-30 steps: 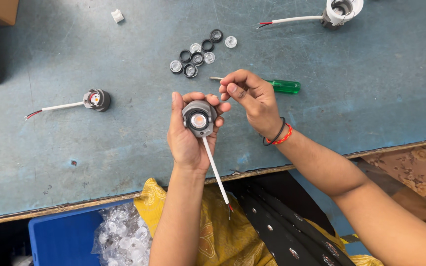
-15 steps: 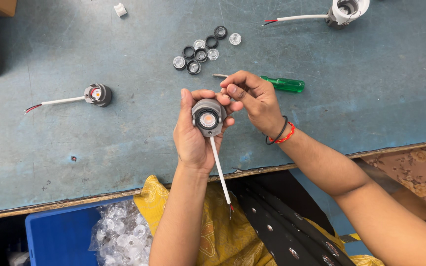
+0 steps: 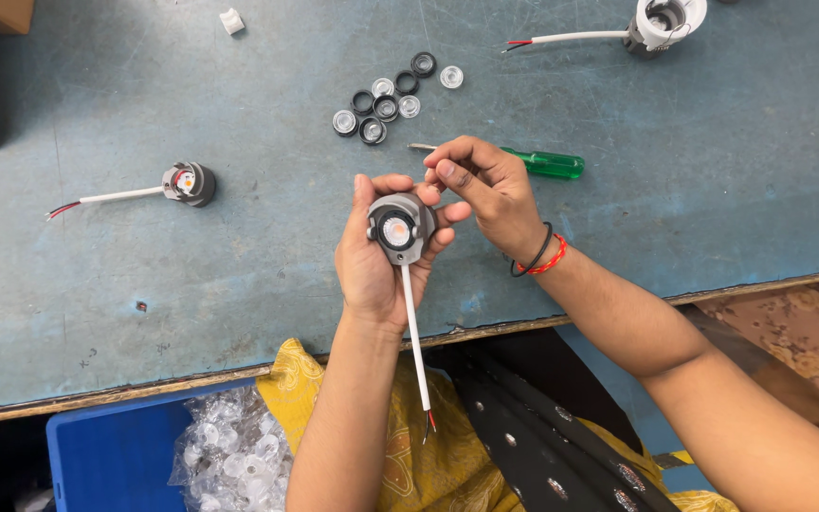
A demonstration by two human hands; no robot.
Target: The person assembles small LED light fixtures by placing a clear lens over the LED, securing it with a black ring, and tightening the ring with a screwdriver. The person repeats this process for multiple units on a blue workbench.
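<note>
My left hand (image 3: 372, 261) holds a small round grey lamp module (image 3: 398, 228) upright, its orange centre facing me. A white cable (image 3: 415, 332) with red and black wire ends hangs from it past the table edge. My right hand (image 3: 485, 190) hovers at the module's upper right. Its fingers are pinched together close to the rim, and anything small between them is hidden. A green-handled screwdriver (image 3: 547, 164) lies on the table just behind that hand.
Several small black rings and clear lenses (image 3: 386, 100) lie on the blue-grey table (image 3: 191, 284). A second lamp module with a cable (image 3: 187, 182) rests at left, and a white fitting (image 3: 665, 19) at top right. A blue bin (image 3: 116, 460) with a bag of lenses sits below the table edge.
My right hand's pinched fingers have drawn slightly closer to the module's rim. The left hand keeps its hold on the module, and the parts on the table have not moved.
</note>
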